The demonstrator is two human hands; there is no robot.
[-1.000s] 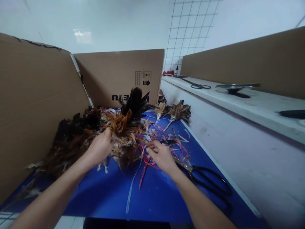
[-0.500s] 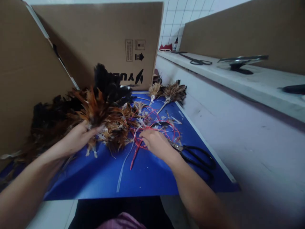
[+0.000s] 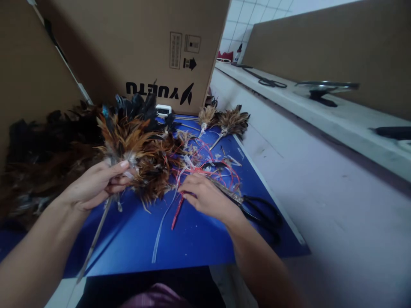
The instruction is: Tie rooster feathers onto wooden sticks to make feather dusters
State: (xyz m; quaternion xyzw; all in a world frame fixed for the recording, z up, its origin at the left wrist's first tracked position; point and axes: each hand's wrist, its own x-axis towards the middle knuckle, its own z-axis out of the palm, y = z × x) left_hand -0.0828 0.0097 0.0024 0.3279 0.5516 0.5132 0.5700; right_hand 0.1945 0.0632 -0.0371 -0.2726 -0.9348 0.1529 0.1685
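Note:
My left hand [image 3: 102, 182] is closed around the neck of a feather duster [image 3: 126, 137], where brown and black feathers meet a thin wooden stick [image 3: 96, 237]. The stick slants down toward the table's front edge. At the middle, my right hand [image 3: 204, 194] has its fingers bent over tangled red string [image 3: 236, 173]. Its fingertips are at the upper end of a slim red stick-like piece [image 3: 176, 216]; what they pinch, if anything, is hidden. Black-handled scissors [image 3: 261, 207] lie beside the right wrist. A clear plastic strip [image 3: 160, 235] trails across the blue table surface [image 3: 199, 244].
Heaped dark and brown feathers [image 3: 41, 158] cover the left side. Two finished-looking dusters [image 3: 233, 119] lie at the back right. A cardboard box [image 3: 135, 47] stands behind them. On the right, a white ledge [image 3: 285, 94] carries another pair of scissors [image 3: 271, 82].
My left hand has turned, bringing the duster's stick into sight and tilting its feathers. My right hand has shifted slightly left to the red piece's upper end. The view has swung a little.

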